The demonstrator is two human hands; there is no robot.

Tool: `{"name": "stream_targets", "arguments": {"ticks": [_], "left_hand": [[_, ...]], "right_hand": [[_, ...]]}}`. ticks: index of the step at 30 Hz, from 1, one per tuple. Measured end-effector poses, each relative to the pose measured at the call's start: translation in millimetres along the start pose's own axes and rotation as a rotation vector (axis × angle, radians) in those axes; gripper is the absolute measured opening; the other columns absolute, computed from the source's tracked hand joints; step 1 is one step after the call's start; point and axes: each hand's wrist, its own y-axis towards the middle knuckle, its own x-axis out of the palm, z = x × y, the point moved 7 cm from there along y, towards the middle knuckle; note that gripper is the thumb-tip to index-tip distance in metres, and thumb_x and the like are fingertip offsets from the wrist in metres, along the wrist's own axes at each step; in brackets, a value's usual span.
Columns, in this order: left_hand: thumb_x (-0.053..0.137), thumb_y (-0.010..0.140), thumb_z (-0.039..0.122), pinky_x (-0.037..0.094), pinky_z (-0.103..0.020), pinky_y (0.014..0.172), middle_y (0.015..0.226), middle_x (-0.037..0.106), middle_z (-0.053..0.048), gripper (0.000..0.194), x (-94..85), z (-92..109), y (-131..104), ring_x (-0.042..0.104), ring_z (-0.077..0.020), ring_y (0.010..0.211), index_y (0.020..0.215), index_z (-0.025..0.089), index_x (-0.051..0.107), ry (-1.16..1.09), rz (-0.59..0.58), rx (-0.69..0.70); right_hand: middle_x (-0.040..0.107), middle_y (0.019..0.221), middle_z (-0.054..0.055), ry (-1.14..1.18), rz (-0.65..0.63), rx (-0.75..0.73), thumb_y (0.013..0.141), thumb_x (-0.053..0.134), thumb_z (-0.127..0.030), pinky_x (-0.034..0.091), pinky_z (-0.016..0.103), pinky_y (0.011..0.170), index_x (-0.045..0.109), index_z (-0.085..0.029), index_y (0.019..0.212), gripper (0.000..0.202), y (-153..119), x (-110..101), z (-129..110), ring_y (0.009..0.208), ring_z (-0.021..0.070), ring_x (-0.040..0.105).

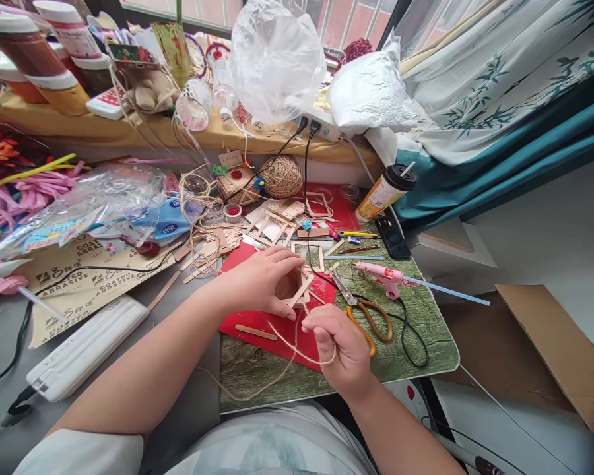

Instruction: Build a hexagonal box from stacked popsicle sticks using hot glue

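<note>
My left hand (260,280) is closed round a small frame of wooden craft sticks (303,290), gripping it over the red sheet (247,254). Just to the right and nearer to me, my right hand (344,346) pinches a length of twine (292,346). The twine loops from these fingers toward the stick frame and trails down over the green mat (247,369). A single craft stick (256,332) lies on the red sheet below my left hand. The fingers of my left hand hide part of the frame.
Scissors with orange handles (371,320) and a pink glue gun (383,277) lie to the right. Behind are loose craft sticks (277,221), a twine ball (283,177), a drink cup (386,191) and a phone (393,237). A black cord (305,178) crosses the middle. A white power bank-like bar (89,346) lies left.
</note>
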Motion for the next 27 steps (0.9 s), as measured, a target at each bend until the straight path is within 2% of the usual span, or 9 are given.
{"name": "stream_targets", "arguments": {"ticks": [7, 14, 23, 27], "left_hand": [[0.093, 0.065, 0.068, 0.039, -0.053, 0.126, 0.158, 0.056, -0.015, 0.109, 1.7, -2, -1, 0.048, -0.0394, 0.15, 0.156, 0.026, 0.051, 0.005, 0.012, 0.008], [0.092, 0.068, 0.067, 0.04, -0.054, 0.125, 0.156, 0.057, -0.016, 0.106, -0.5, 1, -1, 0.049, -0.0394, 0.148, 0.156, 0.026, 0.051, 0.003, 0.015, 0.027], [0.09, 0.07, 0.068, 0.04, -0.053, 0.125, 0.157, 0.056, -0.016, 0.105, -1.2, -1, -2, 0.049, -0.0389, 0.148, 0.157, 0.027, 0.05, -0.023, 0.011, 0.025], [0.087, 0.073, 0.072, 0.04, -0.053, 0.125, 0.159, 0.053, -0.017, 0.106, -3.3, -3, -3, 0.047, -0.0384, 0.15, 0.16, 0.026, 0.048, -0.06, -0.017, 0.016]], "right_hand": [[0.076, 0.101, 0.009, -0.016, 0.038, -0.039, 0.106, 0.055, -0.014, 0.063, 0.044, 0.086, 0.072, -0.025, 0.122, 0.026, -7, 0, -6, 0.097, 0.0238, 0.072], [0.076, 0.101, 0.01, -0.062, -0.021, -0.145, 0.108, 0.052, -0.018, 0.066, 0.045, 0.086, 0.069, -0.025, 0.129, 0.028, -5, 7, -14, 0.097, 0.0246, 0.074], [0.077, 0.105, 0.009, -0.069, 0.05, -0.054, 0.105, 0.056, -0.014, 0.065, 0.046, 0.085, 0.069, -0.028, 0.131, 0.032, -10, -3, -9, 0.099, 0.0253, 0.075], [0.076, 0.106, 0.006, -0.061, 0.171, 0.036, 0.103, 0.059, -0.01, 0.063, 0.043, 0.089, 0.07, -0.03, 0.127, 0.033, -7, -9, -2, 0.098, 0.0227, 0.073]]}}
